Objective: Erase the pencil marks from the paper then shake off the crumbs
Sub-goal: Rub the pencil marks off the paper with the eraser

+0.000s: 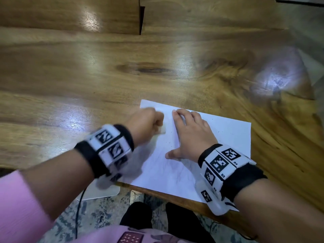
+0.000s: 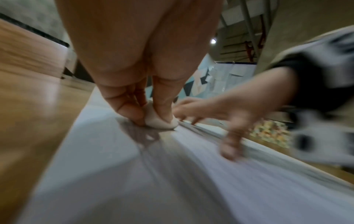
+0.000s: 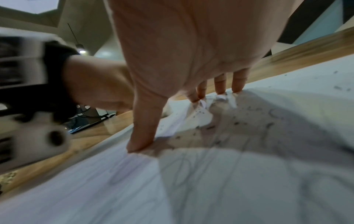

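A white sheet of paper point(image 1: 226, 135) lies on the wooden table point(image 1: 87, 81) at its near edge. My left hand point(image 1: 149, 125) pinches a small white eraser point(image 2: 161, 121) between thumb and fingers and holds it down on the paper's left part; the hand is blurred. My right hand point(image 1: 189, 132) lies flat on the sheet with its fingers point(image 3: 237, 84) spread, pressing it down. Faint pencil lines point(image 3: 184, 166) and dark eraser crumbs point(image 3: 237, 123) show on the paper around the right hand.
The table's near edge point(image 1: 175, 193) runs just under the paper's lower corner. A wooden bench or panel point(image 1: 70, 13) stands beyond the table. A white flat object point(image 1: 103, 192) and a black cable point(image 1: 78, 213) lie on the patterned floor below.
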